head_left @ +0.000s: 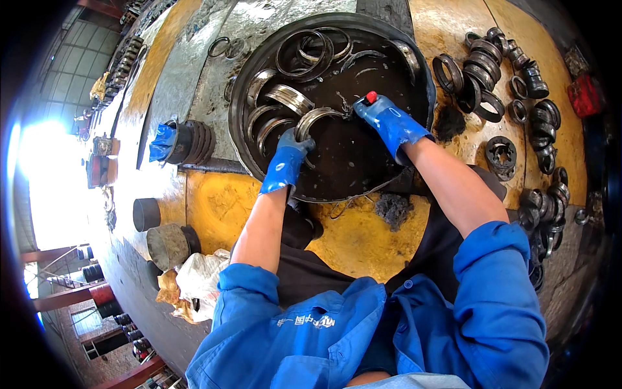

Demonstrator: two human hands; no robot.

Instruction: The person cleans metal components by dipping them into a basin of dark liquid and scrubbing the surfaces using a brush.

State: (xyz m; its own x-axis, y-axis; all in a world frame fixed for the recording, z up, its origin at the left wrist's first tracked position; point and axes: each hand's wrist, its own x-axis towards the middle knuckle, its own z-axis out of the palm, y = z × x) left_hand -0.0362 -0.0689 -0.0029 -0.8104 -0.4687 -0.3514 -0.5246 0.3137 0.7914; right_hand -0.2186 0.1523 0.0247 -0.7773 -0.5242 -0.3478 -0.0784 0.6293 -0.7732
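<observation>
Far left on my feed: dark ribbed cylinder (199, 142) with blue plastic (162, 144) at its end, well left of the left hand. White plastic bag (201, 279) below-left of that hand. Left hand (293, 150), blue glove: fingers curled, gripping the near end of a tilted metal ring (313, 118). Ring sits between my operator's hands, over the black tub (237, 120) with dark liquid. Other rings (289, 97) lie just above the left hand. Right hand (383, 117), blue glove: fist closed on something red-ended (371, 97), rest hidden; dark tangled strands (346, 105) by its fingers, near the ring. Right of that hand: dark rings (483, 67), notched disc (501, 157).
</observation>
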